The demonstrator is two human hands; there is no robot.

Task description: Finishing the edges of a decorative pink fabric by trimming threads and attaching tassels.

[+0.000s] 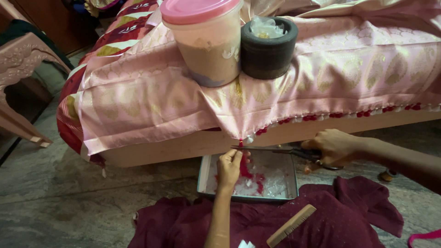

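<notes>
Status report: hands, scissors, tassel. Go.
Left hand pinching red tassel at cloth edge. Right hand holding scissors, blades at tassel. Tray below.

Left hand point(228, 168) pinching red tassel point(244, 168), right hand point(331, 147) apparently snipping with scissors point(280, 150)

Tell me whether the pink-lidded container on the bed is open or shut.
Shut. The pink lid sits flat over the container, covering its whole mouth, with no gap showing. It stands upright beside the dark round pot.
</notes>
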